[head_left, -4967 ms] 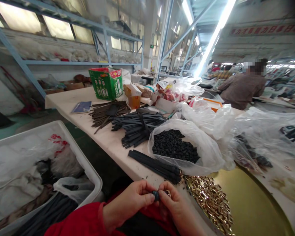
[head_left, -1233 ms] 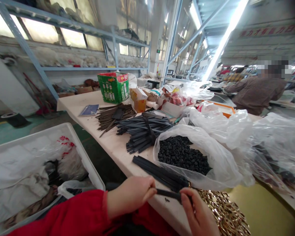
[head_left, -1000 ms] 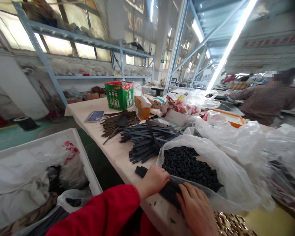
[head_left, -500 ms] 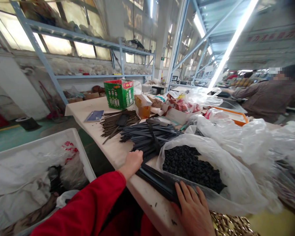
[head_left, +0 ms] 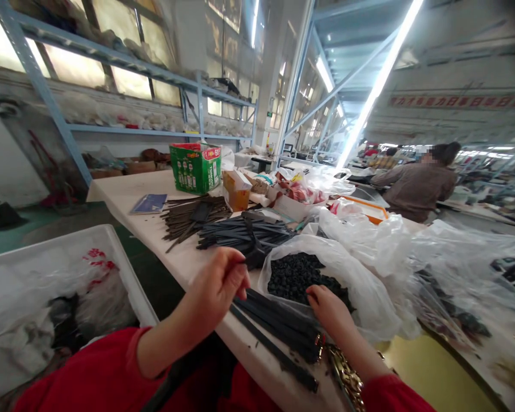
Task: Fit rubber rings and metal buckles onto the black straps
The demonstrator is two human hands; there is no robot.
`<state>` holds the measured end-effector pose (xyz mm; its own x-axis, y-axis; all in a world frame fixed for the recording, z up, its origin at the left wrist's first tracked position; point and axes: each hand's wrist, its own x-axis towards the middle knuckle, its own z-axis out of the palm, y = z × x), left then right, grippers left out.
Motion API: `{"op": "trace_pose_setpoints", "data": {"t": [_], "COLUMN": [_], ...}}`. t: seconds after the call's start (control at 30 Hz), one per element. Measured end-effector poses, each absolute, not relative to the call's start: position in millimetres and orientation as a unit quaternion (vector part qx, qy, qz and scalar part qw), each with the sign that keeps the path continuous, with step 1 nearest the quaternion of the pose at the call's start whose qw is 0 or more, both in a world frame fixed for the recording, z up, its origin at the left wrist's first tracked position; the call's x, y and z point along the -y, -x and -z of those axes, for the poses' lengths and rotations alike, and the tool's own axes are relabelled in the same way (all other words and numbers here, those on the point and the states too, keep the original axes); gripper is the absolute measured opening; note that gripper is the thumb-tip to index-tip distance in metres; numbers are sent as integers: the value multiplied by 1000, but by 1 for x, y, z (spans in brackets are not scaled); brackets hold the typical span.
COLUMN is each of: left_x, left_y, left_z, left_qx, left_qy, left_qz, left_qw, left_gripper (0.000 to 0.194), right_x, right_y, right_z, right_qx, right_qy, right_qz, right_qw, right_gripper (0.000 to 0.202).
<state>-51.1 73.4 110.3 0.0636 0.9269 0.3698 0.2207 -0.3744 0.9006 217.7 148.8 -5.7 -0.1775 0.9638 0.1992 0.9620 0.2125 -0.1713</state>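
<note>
My left hand is raised over the near edge of the table, fingers curled together on a black strap, part of which hangs below my wrist. A bundle of black straps with shiny metal ends lies between my hands, and one single strap lies apart from it. My right hand is at a clear plastic bag of small black pieces. Its fingers are pinched together at the edge of the pile; what they hold, if anything, is hidden. Gold-coloured metal pieces lie under my right forearm.
Further piles of dark straps and brown strips lie behind, with a green box, a small carton and a blue booklet. A white bin stands at left. A person sits at far right.
Both hands have left the strap bundle. My left hand has lifted towards me; my right hand has moved to the black pieces in the bag. One strap now lies separate, and the view has shifted.
</note>
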Motion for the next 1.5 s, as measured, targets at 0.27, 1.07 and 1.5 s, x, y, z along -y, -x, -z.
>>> {"op": "trace_pose_setpoints", "data": {"t": [0.27,1.07,1.5], "left_x": [-89,-62,-34], "left_y": [15,11,13], "left_z": [-23,-24,-35], "left_qx": [-489,-494,-456], "left_qy": [-335,-652,-689], "left_qz": [-286,-280,-188], "left_qw": [753,502,531], "left_gripper": [26,23,26], "right_x": [-188,-58,-24], "right_y": [-192,-140,-148], "right_z": [28,-14,18], "right_qx": [802,146,319], "right_qy": [588,362,465], "right_qz": [-38,-720,-626], "right_qw": [101,574,538], "right_gripper": [16,21,25]}}
